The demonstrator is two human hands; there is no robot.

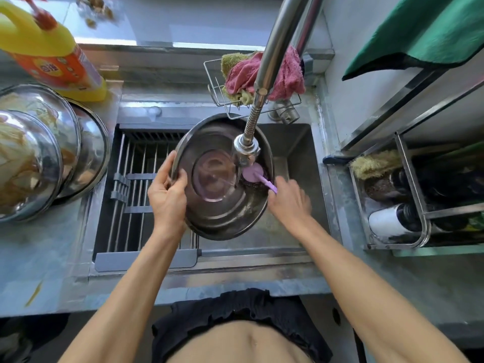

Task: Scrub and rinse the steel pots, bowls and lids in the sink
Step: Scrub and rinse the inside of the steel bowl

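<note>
A large steel bowl (222,208) is tilted over the sink (296,153), its inside facing me. My left hand (167,195) grips its left rim, thumb inside. My right hand (289,199) holds the purple handle of a scrubber brush (255,174) whose dark scouring head presses against the bowl's inner right wall. The faucet head (246,150) hangs just above the brush. On the left counter stand stacked upturned steel bowls (39,153).
A rack of steel rods (136,189) spans the sink's left half. A yellow detergent bottle (49,53) stands at the back left. A wire caddy with pink and green cloths (262,74) hangs behind the faucet. A steel shelf with bottles (403,200) sits right.
</note>
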